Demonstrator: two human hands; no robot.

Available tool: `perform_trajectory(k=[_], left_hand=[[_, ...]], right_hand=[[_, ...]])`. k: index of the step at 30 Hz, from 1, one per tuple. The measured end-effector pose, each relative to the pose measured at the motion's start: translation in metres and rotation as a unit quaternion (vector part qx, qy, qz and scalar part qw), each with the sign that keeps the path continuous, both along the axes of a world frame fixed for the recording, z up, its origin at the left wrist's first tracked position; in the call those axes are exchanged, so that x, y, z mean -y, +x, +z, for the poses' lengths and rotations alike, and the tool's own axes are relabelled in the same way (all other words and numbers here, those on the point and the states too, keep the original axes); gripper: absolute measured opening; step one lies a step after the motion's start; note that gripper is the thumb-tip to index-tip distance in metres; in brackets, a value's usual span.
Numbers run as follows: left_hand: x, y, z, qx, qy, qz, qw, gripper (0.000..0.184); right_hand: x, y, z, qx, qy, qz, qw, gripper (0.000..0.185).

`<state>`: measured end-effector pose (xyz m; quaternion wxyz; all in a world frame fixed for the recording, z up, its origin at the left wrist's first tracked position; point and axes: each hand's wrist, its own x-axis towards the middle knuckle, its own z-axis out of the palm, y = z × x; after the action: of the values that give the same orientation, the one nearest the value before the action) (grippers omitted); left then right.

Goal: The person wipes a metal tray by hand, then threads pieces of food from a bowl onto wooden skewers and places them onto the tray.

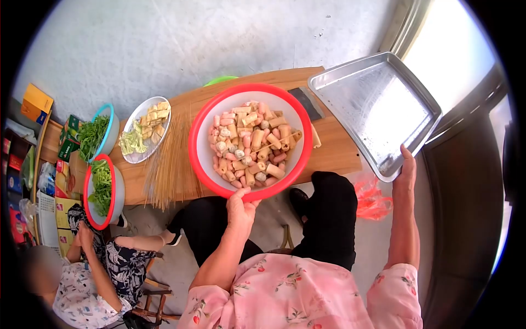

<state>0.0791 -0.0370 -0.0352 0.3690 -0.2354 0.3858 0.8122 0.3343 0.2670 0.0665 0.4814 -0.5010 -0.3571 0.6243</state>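
My left hand [241, 213] grips the near rim of a white basin with a red rim [193, 145]. Short pink sausage pieces, tan rolls and pale balls [255, 143] fill the basin, and a thin stick lies across them. On the right, my right hand [406, 168] is closed on the lower corner of a rectangular metal tray [364, 104]. The tray is tilted, its inside bare and shiny. A bundle of thin bamboo skewers [171, 164] lies on the wooden table, left of the basin.
An oval white plate [131, 158] of cut food stands on the wooden table [337, 145]. Two basins of greens, one blue-rimmed [112, 129] and one red-rimmed [112, 200], are farther left. A seated person [90, 279] is at lower left. A red plastic bag [372, 200] is below the tray.
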Motion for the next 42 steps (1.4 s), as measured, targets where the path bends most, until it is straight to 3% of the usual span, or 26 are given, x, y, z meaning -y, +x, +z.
perform_trajectory(k=[10,16,22,26,28,31,33,35,40,41,42], left_hand=[[0.0,0.016,0.014,0.06,-0.019,0.069,0.996,0.053],[0.002,0.016,0.026,0.049,-0.033,0.081,0.995,0.05],[0.006,0.009,0.032,0.065,-0.068,0.068,0.993,0.05],[0.009,0.007,0.03,0.052,-0.074,0.072,0.993,0.052],[0.008,0.007,0.028,0.051,-0.073,0.077,0.993,0.052],[0.015,0.008,0.019,0.06,-0.084,0.064,0.993,0.048],[0.02,0.01,0.006,0.032,-0.08,0.074,0.994,0.044],[0.02,0.01,0.008,0.019,-0.067,0.079,0.995,0.045],[0.021,0.011,0.012,0.031,-0.058,0.087,0.994,0.047],[0.021,0.011,0.012,0.022,-0.062,0.083,0.994,0.047],[0.021,0.011,0.012,0.013,-0.065,0.08,0.995,0.047]], right_hand=[[-0.053,-0.135,-0.018,-0.092,-0.069,-0.003,0.993,0.037],[-0.085,-0.183,-0.057,-0.035,-0.1,-0.051,0.993,0.039],[-0.089,-0.212,-0.061,-0.027,-0.08,-0.02,0.996,0.025],[-0.106,-0.225,-0.099,-0.006,-0.061,-0.01,0.998,0.02],[-0.101,-0.236,-0.093,0.093,-0.072,-0.029,0.993,0.025],[-0.082,-0.241,-0.067,0.061,-0.065,-0.013,0.996,0.035],[-0.096,-0.244,-0.101,0.017,-0.059,0.003,0.998,0.046],[-0.118,-0.241,-0.129,0.142,-0.049,0.042,0.988,0.053],[-0.101,-0.244,-0.126,0.1,-0.06,0.125,0.985,0.048],[-0.098,-0.249,-0.119,0.17,-0.073,0.153,0.971,0.047],[-0.098,-0.253,-0.121,0.168,-0.073,0.161,0.97,0.047]])
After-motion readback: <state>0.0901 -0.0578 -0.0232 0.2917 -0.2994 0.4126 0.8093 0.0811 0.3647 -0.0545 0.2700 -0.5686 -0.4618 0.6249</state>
